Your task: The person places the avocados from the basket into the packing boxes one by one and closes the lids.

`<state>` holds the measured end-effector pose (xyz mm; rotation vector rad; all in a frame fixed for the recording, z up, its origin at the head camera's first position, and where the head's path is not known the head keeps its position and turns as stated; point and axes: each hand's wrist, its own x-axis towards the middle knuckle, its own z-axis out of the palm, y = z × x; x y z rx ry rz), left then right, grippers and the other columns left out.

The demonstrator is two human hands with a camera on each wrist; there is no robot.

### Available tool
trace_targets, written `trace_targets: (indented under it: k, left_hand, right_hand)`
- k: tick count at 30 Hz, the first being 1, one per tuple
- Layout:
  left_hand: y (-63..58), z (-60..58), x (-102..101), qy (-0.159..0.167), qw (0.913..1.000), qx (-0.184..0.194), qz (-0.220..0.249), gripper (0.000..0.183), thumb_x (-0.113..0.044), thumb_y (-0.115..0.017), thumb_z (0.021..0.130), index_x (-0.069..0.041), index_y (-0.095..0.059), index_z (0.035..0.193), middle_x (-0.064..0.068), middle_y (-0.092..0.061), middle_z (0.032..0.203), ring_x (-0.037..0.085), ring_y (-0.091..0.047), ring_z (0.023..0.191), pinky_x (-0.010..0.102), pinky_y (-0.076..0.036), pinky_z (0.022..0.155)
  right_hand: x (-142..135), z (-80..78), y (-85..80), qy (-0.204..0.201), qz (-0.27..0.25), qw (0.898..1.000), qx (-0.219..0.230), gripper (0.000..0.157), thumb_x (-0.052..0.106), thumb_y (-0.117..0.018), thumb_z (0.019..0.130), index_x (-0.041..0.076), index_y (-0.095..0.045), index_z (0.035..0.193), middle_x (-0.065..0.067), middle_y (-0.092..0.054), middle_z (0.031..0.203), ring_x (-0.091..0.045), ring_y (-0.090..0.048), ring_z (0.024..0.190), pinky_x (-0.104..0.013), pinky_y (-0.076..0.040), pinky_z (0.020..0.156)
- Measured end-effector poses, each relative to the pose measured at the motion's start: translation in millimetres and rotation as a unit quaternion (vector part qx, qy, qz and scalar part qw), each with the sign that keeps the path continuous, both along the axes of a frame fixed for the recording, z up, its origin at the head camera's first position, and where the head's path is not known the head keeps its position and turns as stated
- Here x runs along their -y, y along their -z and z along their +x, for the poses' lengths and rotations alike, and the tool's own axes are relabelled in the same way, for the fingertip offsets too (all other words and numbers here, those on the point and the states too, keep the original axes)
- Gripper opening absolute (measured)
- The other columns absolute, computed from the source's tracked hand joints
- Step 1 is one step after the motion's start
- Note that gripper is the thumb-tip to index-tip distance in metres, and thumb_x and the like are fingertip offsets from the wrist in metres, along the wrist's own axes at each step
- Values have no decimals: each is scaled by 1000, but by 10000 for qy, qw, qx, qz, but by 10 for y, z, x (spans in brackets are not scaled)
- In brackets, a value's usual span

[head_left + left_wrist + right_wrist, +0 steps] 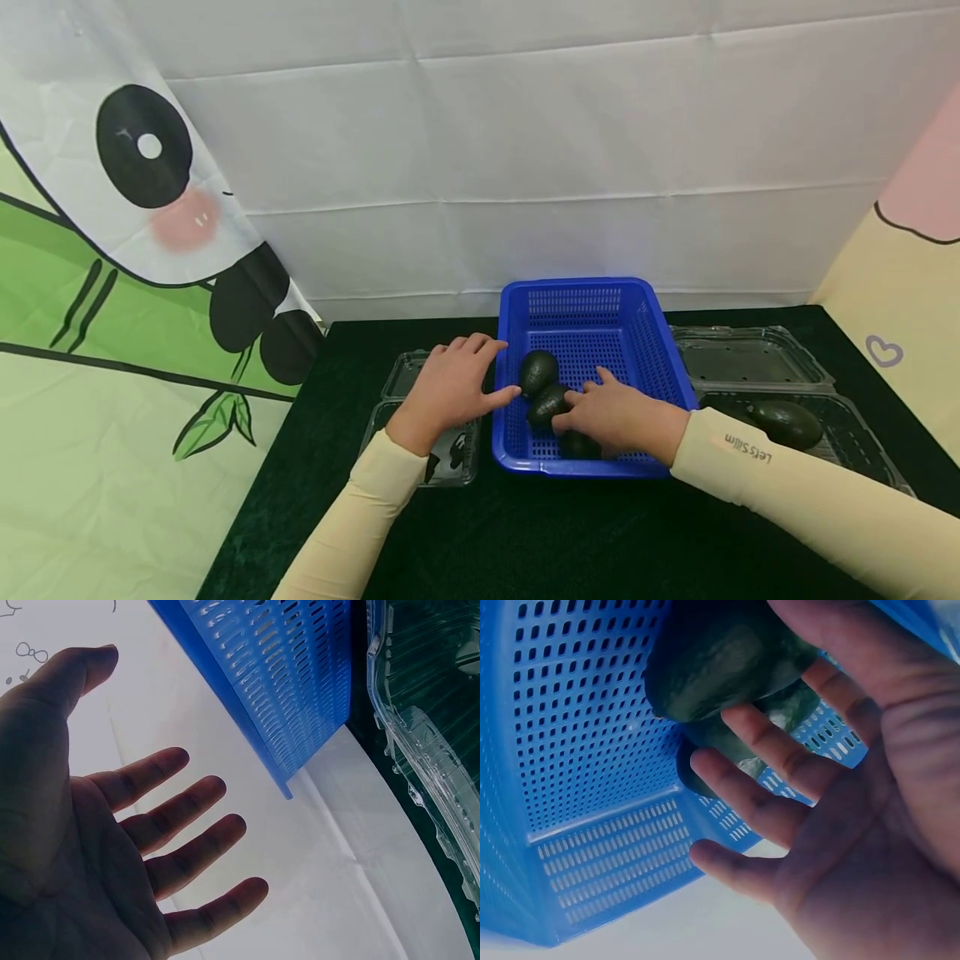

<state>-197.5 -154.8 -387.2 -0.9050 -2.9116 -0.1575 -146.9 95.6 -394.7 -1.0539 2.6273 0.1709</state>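
Observation:
A blue perforated plastic basket (pixel 510 450) stands on the dark green cloth, with three dark green avocados inside: an upper one (pixel 538 372), a middle one (pixel 548 407) and a lower one (pixel 579 445) partly covered by the right hand. My right hand (pixel 618 417) is in the basket over the avocados. Its fingers are spread and slightly bent beside the nearest avocado (pixel 720 667); contact is hard to judge. Just outside the basket's left side hovers my left hand (pixel 453 387), fingers apart and palm empty (pixel 97 855).
To the left, partly under the left arm, lies a clear plastic clamshell (pixel 468 458). Another opened clamshell (pixel 862 433) sits on the right, holding an avocado (pixel 786 423) and a second dark shape beside the sleeve. A white cloth backdrop (pixel 465 150) rises behind the table.

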Motion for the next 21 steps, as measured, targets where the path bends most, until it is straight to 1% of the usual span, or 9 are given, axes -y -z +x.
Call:
trace_targets:
  k: [8,11,14,21]
  left_hand:
    - [5,5,3,-35,10000,-36,-35,74,-69,-62,92,-20,-56,148,7,-56,146,32,-54,131,59,-43,107]
    - [-1,14,5,-57,10000,-58,-50,74,-70,-61,92,-21,-55,148,7,-56,147,32,-54,132,59,-43,108]
    - [-4,19,8,-56,10000,-53,5,74,-68,-63,92,-20,-56,148,8,-56,147,32,-54,132,60,-42,108]
    - [19,15,14,-40,9999,-93,28,74,-68,-64,92,-20,-56,147,8,-56,146,33,-55,130,60,-43,107]
  right_hand:
    - [-5,2,55,109,134,9998,40,54,21,-89,80,29,-67,129,-13,-65,136,-45,-55,130,-74,-28,110]
    - [-10,2,58,102,147,9998,-16,55,21,-89,79,29,-67,129,-13,-67,133,-45,-56,129,-74,-29,110]
    - [-9,4,61,86,138,9998,-89,54,21,-90,79,29,-68,128,-12,-69,130,-44,-57,127,-75,-30,109]
    - [-39,19,85,54,40,9997,-223,51,22,-90,79,28,-68,125,-12,-71,127,-45,-60,123,-76,-30,107]
